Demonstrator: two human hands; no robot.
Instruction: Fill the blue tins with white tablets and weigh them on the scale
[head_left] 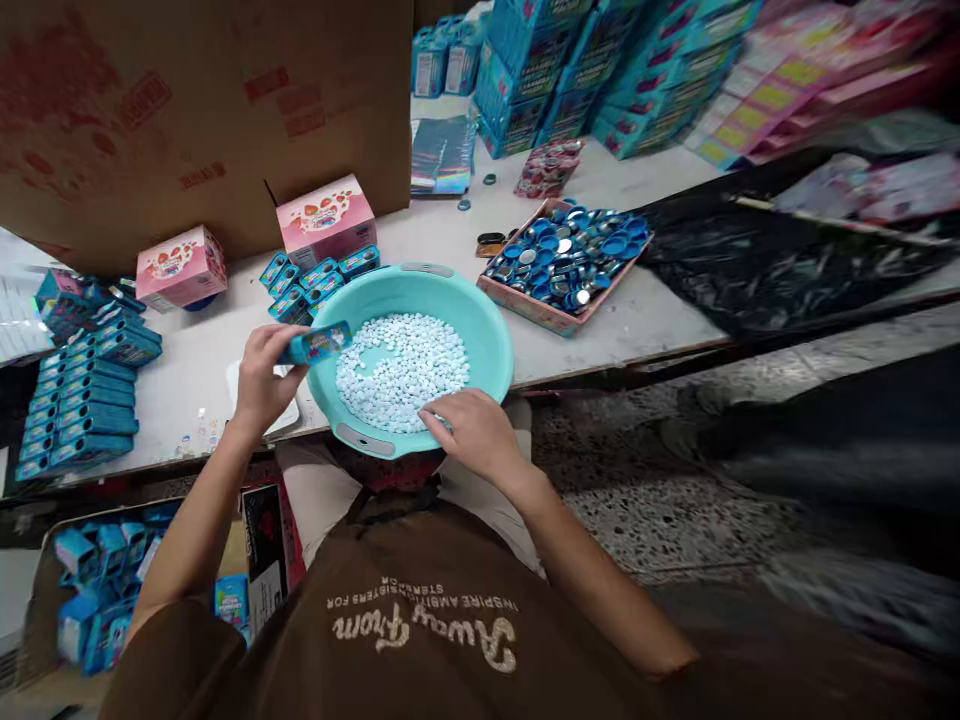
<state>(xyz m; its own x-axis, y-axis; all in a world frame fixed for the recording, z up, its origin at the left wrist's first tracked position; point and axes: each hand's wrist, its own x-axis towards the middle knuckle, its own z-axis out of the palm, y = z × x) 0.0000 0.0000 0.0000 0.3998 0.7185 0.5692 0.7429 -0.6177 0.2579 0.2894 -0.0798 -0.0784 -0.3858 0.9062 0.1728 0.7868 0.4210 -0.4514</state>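
Observation:
My left hand (262, 380) grips a small blue tin (320, 343), holding it over the left rim of a turquoise basin (487, 330). Many small white tablets (405, 370) lie in the basin, with a bare patch among them at the left. At the basin's near right side is my right hand (472, 425), its fingertips bent together at the edge of the tablets. Whether it pinches a tablet cannot be seen. The basin rests partly on the table edge and partly over my lap. Several blue tins (319, 280) stand just behind it.
A shallow pink box (525, 308) of round blue and silver lids sits at the right. Stacked blue tins (82, 400) stand at the left, before pink boxes (182, 268) and a tall cardboard box (225, 110). A carton (37, 640) of blue packs lies below left.

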